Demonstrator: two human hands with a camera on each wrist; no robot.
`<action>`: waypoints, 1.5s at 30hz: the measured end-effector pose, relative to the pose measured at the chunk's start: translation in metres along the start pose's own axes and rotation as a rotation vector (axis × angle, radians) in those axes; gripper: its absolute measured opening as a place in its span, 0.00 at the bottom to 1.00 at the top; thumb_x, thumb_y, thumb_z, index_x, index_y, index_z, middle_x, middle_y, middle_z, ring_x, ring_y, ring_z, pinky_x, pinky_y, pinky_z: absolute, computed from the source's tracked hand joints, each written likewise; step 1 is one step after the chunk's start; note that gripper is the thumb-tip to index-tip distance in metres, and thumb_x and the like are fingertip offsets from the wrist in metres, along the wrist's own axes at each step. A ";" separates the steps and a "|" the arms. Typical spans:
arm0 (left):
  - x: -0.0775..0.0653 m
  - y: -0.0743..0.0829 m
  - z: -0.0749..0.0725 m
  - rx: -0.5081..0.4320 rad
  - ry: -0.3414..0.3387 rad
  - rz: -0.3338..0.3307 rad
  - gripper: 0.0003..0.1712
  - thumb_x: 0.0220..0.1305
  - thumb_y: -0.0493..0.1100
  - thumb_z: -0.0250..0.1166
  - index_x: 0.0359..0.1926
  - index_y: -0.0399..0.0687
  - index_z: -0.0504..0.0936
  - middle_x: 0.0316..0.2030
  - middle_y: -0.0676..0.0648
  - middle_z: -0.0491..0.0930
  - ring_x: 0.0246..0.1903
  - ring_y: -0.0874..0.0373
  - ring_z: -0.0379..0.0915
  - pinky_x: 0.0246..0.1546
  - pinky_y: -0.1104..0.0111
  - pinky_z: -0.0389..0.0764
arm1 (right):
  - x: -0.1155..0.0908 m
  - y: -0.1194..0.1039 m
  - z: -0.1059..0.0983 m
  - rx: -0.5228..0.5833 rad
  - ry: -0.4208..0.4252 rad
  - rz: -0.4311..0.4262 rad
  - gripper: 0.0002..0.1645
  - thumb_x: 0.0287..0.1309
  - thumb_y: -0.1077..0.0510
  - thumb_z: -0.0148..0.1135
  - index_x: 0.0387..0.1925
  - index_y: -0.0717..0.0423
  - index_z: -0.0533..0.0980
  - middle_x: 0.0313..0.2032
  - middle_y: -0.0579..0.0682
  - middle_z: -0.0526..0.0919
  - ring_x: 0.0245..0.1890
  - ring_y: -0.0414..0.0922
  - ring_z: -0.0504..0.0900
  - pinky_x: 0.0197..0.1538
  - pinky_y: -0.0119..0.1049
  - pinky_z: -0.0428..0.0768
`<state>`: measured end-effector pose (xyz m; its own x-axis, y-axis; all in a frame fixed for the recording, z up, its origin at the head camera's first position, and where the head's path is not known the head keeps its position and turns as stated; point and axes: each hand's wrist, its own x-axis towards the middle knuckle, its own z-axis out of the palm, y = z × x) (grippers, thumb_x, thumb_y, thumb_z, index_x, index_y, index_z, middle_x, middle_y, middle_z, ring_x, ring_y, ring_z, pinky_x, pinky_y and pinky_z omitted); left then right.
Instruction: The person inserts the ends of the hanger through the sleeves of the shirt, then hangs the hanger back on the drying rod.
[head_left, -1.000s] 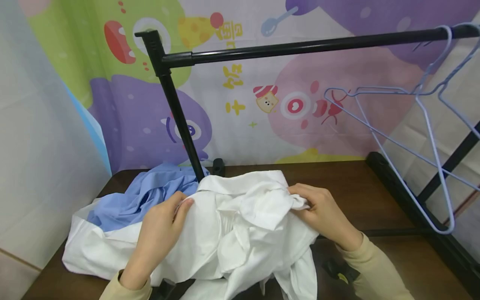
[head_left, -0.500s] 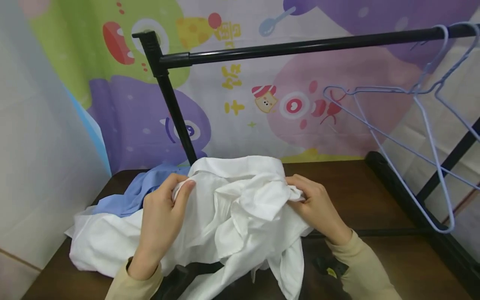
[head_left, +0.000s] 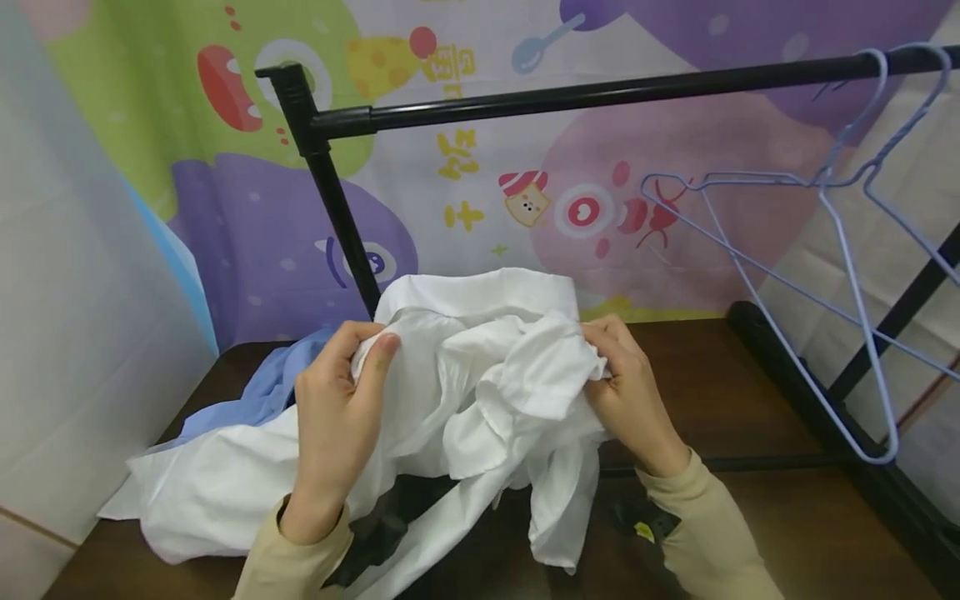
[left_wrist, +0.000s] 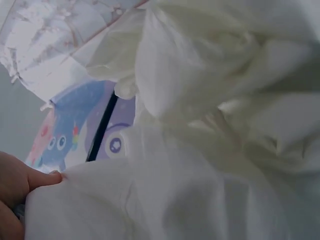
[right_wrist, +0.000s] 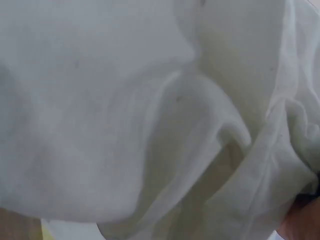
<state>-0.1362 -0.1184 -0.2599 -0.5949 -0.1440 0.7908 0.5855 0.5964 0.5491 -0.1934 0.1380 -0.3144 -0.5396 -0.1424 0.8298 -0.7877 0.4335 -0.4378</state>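
Cartoon-printed curtain (head_left: pixel 465 250) hangs beyond the fingers of the left hand (head_left: pixel 337 417) and right hand (head_left: pixel 628 387), both pinching the white garment (head_left: pixel 480 367) bunched between them; should either pinch loosen, the sagging folds' weight might pull it free.

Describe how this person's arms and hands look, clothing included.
The left sleeve and right sleeve match: long, pale beige, slightly creased, reaching the wrists, with no print visible. The left hand and right hand wear no gloves.

The garment (head_left: pixel 420 375) is white, cloth (head_left: pixel 266 385) blue, hangers (head_left: pixel 824 177) lilac, backdrop (head_left: pixel 480 192) cartoon-patterned.
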 end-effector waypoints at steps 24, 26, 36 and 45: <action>-0.025 -0.035 0.033 0.143 -0.431 -0.249 0.12 0.63 0.41 0.52 0.46 0.48 0.77 0.13 0.52 0.59 0.13 0.61 0.57 0.17 0.68 0.62 | -0.011 0.009 0.003 -0.273 -0.339 -0.101 0.30 0.37 0.77 0.52 0.41 0.50 0.80 0.29 0.44 0.68 0.27 0.36 0.65 0.31 0.30 0.67; -0.026 -0.036 0.035 0.157 -0.459 -0.250 0.13 0.64 0.40 0.52 0.48 0.47 0.76 0.12 0.53 0.58 0.13 0.61 0.56 0.17 0.68 0.62 | -0.012 0.009 0.004 -0.280 -0.372 -0.108 0.29 0.39 0.76 0.51 0.41 0.49 0.81 0.29 0.43 0.68 0.27 0.35 0.65 0.30 0.29 0.67; -0.028 -0.031 0.039 0.187 -0.520 -0.237 0.17 0.61 0.37 0.49 0.51 0.45 0.74 0.16 0.50 0.63 0.15 0.59 0.59 0.20 0.68 0.64 | -0.016 0.002 0.012 -0.318 -0.539 -0.143 0.27 0.44 0.71 0.57 0.46 0.46 0.80 0.30 0.43 0.66 0.19 0.35 0.57 0.21 0.25 0.59; -0.029 -0.032 0.044 0.230 -0.556 -0.192 0.17 0.60 0.37 0.51 0.50 0.44 0.76 0.12 0.53 0.61 0.14 0.60 0.57 0.19 0.68 0.63 | -0.026 -0.003 0.025 -0.268 -0.804 -0.103 0.24 0.49 0.64 0.60 0.49 0.44 0.78 0.28 0.41 0.69 0.19 0.36 0.63 0.23 0.25 0.64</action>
<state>-0.1617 -0.0986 -0.3118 -0.9110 0.1300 0.3914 0.3437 0.7639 0.5462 -0.1841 0.1184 -0.3434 -0.5964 -0.7369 0.3181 -0.8018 0.5657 -0.1928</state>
